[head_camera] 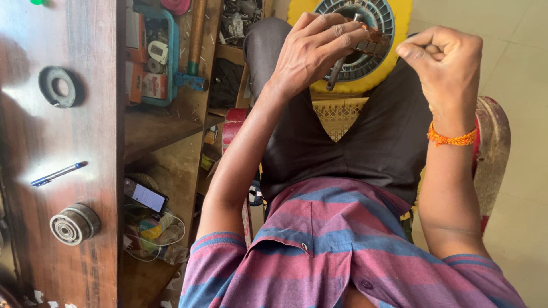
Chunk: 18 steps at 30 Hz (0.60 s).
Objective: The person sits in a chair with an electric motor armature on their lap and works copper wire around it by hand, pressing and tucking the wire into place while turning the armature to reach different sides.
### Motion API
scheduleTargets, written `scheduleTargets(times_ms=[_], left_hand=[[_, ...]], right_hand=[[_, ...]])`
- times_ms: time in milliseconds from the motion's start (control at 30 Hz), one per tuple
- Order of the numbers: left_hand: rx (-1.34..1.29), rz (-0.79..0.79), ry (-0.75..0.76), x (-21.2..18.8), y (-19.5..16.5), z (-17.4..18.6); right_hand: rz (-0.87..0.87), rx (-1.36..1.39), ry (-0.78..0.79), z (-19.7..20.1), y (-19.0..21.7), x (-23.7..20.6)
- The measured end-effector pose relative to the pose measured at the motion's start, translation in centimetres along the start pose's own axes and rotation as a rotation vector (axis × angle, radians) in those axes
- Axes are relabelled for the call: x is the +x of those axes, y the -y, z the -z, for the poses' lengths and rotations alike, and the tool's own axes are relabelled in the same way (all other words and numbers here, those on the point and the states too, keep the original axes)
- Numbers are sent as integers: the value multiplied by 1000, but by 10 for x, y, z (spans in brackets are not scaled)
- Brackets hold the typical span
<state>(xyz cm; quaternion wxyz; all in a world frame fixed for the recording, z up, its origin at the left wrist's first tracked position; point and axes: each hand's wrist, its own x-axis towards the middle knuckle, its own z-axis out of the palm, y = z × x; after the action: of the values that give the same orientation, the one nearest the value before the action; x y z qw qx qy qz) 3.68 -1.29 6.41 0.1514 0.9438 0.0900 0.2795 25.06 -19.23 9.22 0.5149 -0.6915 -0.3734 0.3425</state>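
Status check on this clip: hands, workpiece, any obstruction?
Left hand gripping coppery wound part plus dark tool. Right hand fisted beside it, contents hidden. Yellow-rimmed round motor part behind. Nothing obstructing.

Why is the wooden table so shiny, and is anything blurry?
Head view: light glares pale off the dark wooden table; the left hand and right hand look sharp; the floor is bright and washed out.

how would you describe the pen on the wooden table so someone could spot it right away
Start at the dark reddish wooden table top along the left edge of the view. Three small things lie on it in a row: a flat grey metal ring, a round ribbed metal bearing, and between them the slim blue and silver pen. It is the only long, thin, blue item there; its neighbours are both round and grey.
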Motion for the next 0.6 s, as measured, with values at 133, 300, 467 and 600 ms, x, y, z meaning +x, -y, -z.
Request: scheduleTargets(times_ms=[133, 300, 467, 600], left_hand=[[-10, -26, 24, 6, 3, 4], [-123, -19, 152, 23, 13, 15], [-245, 15, 179, 35, 23, 16], [-359, 51, 192, 34, 27, 11]], right_hand=[[87, 20, 17, -1, -13, 18], [139, 88, 24, -14, -29, 56], [23, 6, -8, -9, -31, 51], [13, 124, 15, 0, -23, 36]])
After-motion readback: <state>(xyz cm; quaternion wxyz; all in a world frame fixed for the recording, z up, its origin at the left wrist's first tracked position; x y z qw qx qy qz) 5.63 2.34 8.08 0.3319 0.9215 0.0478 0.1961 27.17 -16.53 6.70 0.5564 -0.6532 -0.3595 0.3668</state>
